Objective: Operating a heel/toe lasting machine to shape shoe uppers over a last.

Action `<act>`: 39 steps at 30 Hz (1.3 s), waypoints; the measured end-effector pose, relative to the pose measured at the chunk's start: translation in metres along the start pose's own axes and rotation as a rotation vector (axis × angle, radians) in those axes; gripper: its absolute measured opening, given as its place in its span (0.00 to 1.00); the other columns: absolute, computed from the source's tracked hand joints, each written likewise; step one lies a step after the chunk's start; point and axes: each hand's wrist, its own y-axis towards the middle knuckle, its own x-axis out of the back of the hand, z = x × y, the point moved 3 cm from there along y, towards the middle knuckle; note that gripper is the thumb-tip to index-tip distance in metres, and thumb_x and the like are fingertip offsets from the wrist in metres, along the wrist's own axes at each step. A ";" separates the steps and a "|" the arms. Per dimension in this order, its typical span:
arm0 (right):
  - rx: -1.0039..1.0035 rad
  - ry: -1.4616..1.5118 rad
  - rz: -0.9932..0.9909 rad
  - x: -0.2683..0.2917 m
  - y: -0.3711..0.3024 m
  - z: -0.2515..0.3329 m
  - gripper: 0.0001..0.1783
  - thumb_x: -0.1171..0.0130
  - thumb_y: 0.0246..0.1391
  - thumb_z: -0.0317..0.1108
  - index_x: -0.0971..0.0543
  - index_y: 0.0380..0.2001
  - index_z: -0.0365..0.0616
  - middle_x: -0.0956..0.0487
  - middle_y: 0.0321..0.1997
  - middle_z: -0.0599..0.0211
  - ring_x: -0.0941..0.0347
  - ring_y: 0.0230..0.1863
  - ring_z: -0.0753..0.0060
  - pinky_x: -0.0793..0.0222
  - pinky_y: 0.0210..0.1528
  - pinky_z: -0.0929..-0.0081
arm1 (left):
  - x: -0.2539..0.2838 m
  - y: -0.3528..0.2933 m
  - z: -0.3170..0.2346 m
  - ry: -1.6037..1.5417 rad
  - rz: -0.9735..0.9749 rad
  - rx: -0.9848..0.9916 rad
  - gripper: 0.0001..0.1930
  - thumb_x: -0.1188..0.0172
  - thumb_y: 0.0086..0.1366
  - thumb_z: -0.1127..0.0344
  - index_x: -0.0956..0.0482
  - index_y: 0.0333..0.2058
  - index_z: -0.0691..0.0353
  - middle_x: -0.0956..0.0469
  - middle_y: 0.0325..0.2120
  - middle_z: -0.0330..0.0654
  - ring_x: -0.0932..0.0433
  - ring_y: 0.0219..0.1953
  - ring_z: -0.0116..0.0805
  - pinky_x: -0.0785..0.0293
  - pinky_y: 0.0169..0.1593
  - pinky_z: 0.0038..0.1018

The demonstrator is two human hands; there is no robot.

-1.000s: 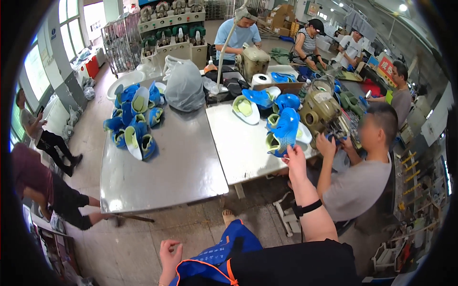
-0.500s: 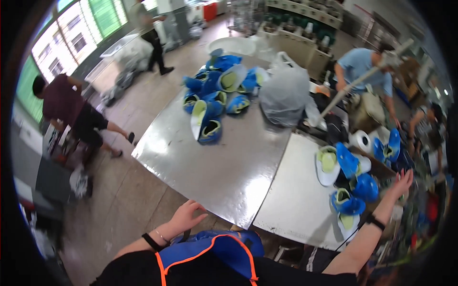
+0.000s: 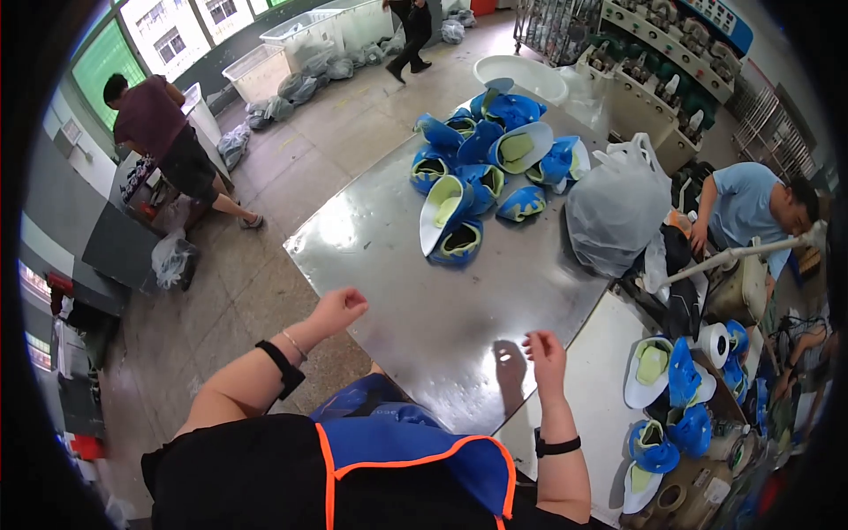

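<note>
My left hand (image 3: 338, 314) hovers by the left front edge of the metal table (image 3: 402, 309), its fingers loosely curled in with nothing seen in them. Over the table's right front part, my right hand (image 3: 546, 358) is raised with bent fingers slightly apart, holding nothing. Beyond both hands lies a loose heap of blue shoe uppers (image 3: 481, 141) with pale green linings and white parts. A second group of blue and white shoe uppers (image 3: 692, 428) rests on the white tabletop (image 3: 587, 389) to the right of my right hand.
A filled translucent plastic bag (image 3: 618, 212) stands at the table's right edge, near a white pole (image 3: 738, 261). A person in light blue (image 3: 749, 208) bends beyond it. Another person (image 3: 163, 124) works at far left. A white tub (image 3: 521, 79) is behind the heap.
My view has turned rightward. My right hand has come from the shoe uppers on the right to above the metal table. My left hand has moved forward, and its fingers have curled.
</note>
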 end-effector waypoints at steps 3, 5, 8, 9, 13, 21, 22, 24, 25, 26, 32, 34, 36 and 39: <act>0.006 -0.032 0.055 -0.047 0.033 0.022 0.09 0.45 0.62 0.36 0.21 0.36 0.42 0.20 0.31 0.72 0.29 0.29 0.84 0.33 0.31 0.83 | 0.016 0.078 -0.008 0.023 -0.027 -0.083 0.11 0.36 0.59 0.61 0.20 0.34 0.64 0.20 0.25 0.38 0.23 0.28 0.26 0.26 0.34 0.26; 0.006 -0.039 0.065 -0.087 0.068 0.041 0.10 0.46 0.62 0.37 0.21 0.36 0.41 0.20 0.31 0.73 0.29 0.29 0.84 0.33 0.31 0.84 | 0.022 0.137 0.000 0.012 -0.023 -0.137 0.11 0.37 0.60 0.61 0.20 0.34 0.64 0.20 0.25 0.38 0.22 0.28 0.26 0.26 0.34 0.26; -0.141 -0.019 0.041 -0.146 0.135 0.051 0.20 0.47 0.61 0.47 0.21 0.41 0.40 0.19 0.37 0.70 0.28 0.29 0.82 0.33 0.32 0.84 | 0.022 0.228 0.002 -0.301 0.078 -0.163 0.10 0.40 0.63 0.61 0.21 0.34 0.63 0.20 0.24 0.37 0.21 0.29 0.27 0.24 0.34 0.26; -0.187 -0.022 0.008 -0.162 0.160 0.048 0.25 0.47 0.60 0.52 0.21 0.43 0.39 0.18 0.39 0.67 0.26 0.31 0.81 0.32 0.32 0.82 | 0.024 0.252 -0.009 -0.408 0.122 -0.051 0.12 0.42 0.64 0.59 0.22 0.36 0.63 0.20 0.25 0.37 0.20 0.30 0.28 0.24 0.34 0.26; -0.163 -0.652 -0.121 -0.199 0.261 0.025 0.35 0.42 0.51 0.59 0.24 0.50 0.39 0.19 0.44 0.51 0.21 0.41 0.53 0.27 0.42 0.64 | 0.020 0.316 -0.026 -0.617 0.273 0.182 0.19 0.50 0.69 0.50 0.25 0.44 0.62 0.19 0.34 0.43 0.19 0.34 0.30 0.23 0.34 0.27; 0.552 -0.835 -0.015 -0.308 0.241 0.118 0.20 0.50 0.50 0.24 0.20 0.46 0.50 0.18 0.44 0.62 0.23 0.36 0.57 0.27 0.37 0.64 | 0.056 0.322 0.041 -1.133 0.945 0.621 0.36 0.57 0.68 0.36 0.40 0.63 0.59 0.34 0.59 0.52 0.26 0.54 0.46 0.28 0.54 0.44; 0.665 -0.897 0.099 -0.323 0.239 0.136 0.20 0.49 0.49 0.25 0.20 0.46 0.50 0.18 0.46 0.65 0.23 0.35 0.63 0.27 0.36 0.68 | 0.051 0.316 0.044 -1.346 1.122 0.544 0.38 0.57 0.67 0.35 0.42 0.65 0.59 0.34 0.60 0.54 0.29 0.58 0.48 0.32 0.59 0.46; 0.762 -0.962 0.203 -0.341 0.247 0.158 0.20 0.48 0.49 0.26 0.20 0.47 0.51 0.18 0.47 0.68 0.23 0.35 0.68 0.27 0.35 0.73 | 0.044 0.299 0.037 -1.376 1.174 0.326 0.39 0.53 0.66 0.37 0.42 0.64 0.63 0.34 0.61 0.49 0.32 0.61 0.46 0.40 0.65 0.44; 0.896 -0.962 0.191 -0.348 0.251 0.168 0.20 0.48 0.47 0.26 0.19 0.45 0.50 0.19 0.49 0.69 0.25 0.33 0.69 0.28 0.36 0.76 | 0.043 0.297 0.039 -1.463 1.207 0.362 0.40 0.49 0.65 0.37 0.42 0.64 0.64 0.35 0.61 0.48 0.32 0.60 0.45 0.40 0.65 0.43; 1.031 -0.957 0.179 -0.354 0.256 0.173 0.19 0.48 0.45 0.25 0.17 0.42 0.49 0.19 0.50 0.70 0.26 0.32 0.70 0.28 0.37 0.78 | 0.044 0.302 0.043 -1.459 1.210 0.369 0.40 0.49 0.65 0.37 0.42 0.64 0.64 0.35 0.61 0.48 0.32 0.60 0.45 0.40 0.65 0.43; 0.621 -0.779 -0.320 -0.328 0.337 0.101 0.22 0.42 0.55 0.35 0.27 0.53 0.42 0.22 0.49 0.57 0.23 0.38 0.64 0.27 0.37 0.76 | 0.089 0.368 0.005 -1.471 0.727 -0.015 0.45 0.31 0.56 0.52 0.46 0.64 0.66 0.31 0.56 0.51 0.29 0.58 0.42 0.31 0.60 0.40; 0.256 -0.659 -0.332 -0.324 0.362 0.053 0.25 0.42 0.57 0.39 0.30 0.54 0.39 0.23 0.48 0.55 0.22 0.39 0.65 0.26 0.37 0.74 | 0.096 0.389 0.000 -1.394 0.628 0.004 0.46 0.30 0.56 0.57 0.51 0.64 0.67 0.32 0.55 0.54 0.28 0.56 0.42 0.29 0.58 0.38; -0.520 -0.192 -0.248 -0.324 0.381 0.003 0.29 0.42 0.56 0.43 0.34 0.56 0.36 0.23 0.46 0.56 0.22 0.34 0.68 0.25 0.29 0.71 | 0.084 0.407 -0.003 -1.346 0.571 0.085 0.46 0.31 0.56 0.57 0.51 0.64 0.67 0.32 0.55 0.54 0.28 0.56 0.42 0.29 0.58 0.37; -0.520 0.218 -0.422 -0.299 0.387 -0.050 0.16 0.42 0.55 0.39 0.24 0.44 0.41 0.20 0.30 0.68 0.27 0.20 0.75 0.30 0.21 0.77 | 0.045 0.424 -0.020 -1.182 0.467 0.239 0.43 0.32 0.58 0.56 0.48 0.62 0.71 0.31 0.53 0.53 0.27 0.53 0.40 0.27 0.54 0.33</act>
